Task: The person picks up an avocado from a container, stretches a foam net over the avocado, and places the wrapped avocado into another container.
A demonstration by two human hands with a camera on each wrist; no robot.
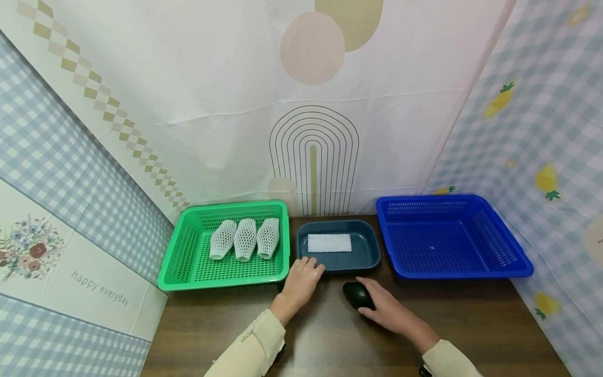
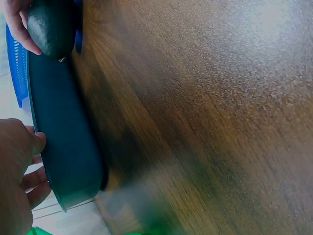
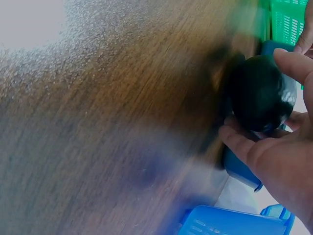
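Observation:
In the head view my right hand [image 1: 383, 306] holds a dark green avocado [image 1: 358, 295] above the table, thumb on one side and fingers on the other. The right wrist view shows the same avocado [image 3: 261, 93] in that grip. My left hand [image 1: 301, 280] is at the near left corner of a dark blue-green tray [image 1: 339, 266]. Its thumb and fingers pinch the tray's rim in the left wrist view. Inside the tray lies a flat white foam net sleeve [image 1: 330, 243].
On the left, a green basket [image 1: 223, 283] contains three bulging white foam nets [image 1: 245, 240]; their contents are unclear. A blue basket [image 1: 464, 273] stands to the right of the tray. Patterned cloth [image 1: 226, 146] hangs behind the brown wooden table [image 1: 325, 340] and along both sides.

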